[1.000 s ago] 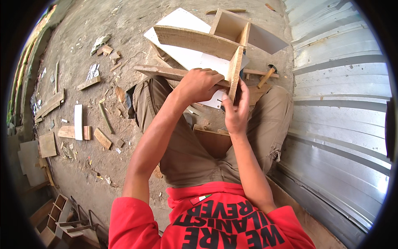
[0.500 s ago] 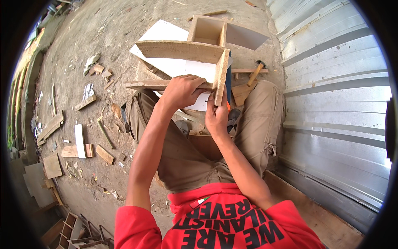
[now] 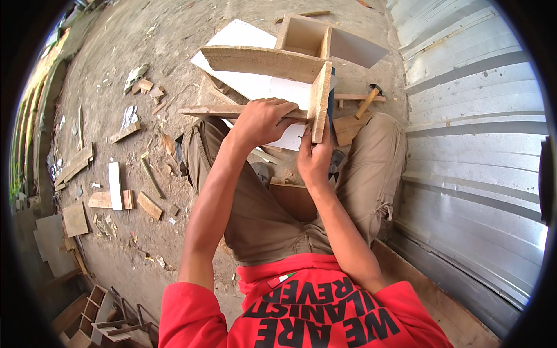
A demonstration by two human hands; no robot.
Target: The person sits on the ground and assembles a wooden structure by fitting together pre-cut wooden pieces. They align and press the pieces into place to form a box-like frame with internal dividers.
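Observation:
I sit on the ground with a rough wooden frame (image 3: 261, 61) of nailed boards across my knees. My left hand (image 3: 264, 120) is closed over the frame's near horizontal board (image 3: 212, 110). My right hand (image 3: 313, 156) pinches the lower end of the upright board (image 3: 320, 98) at the frame's right corner. A hammer (image 3: 368, 100) with a wooden handle lies just beyond my right knee. Under the frame lies a white panel (image 3: 243, 37).
An open white-lined wooden box (image 3: 325, 40) sits beyond the frame. Wood offcuts (image 3: 116, 197) and scraps litter the dirt floor on the left. A corrugated metal wall (image 3: 476, 133) runs along the right. Small wooden boxes (image 3: 87, 310) stand at lower left.
The frame has shifted slightly toward me and leftward in view. Both hands keep their hold; my right hand slid lower along the upright board.

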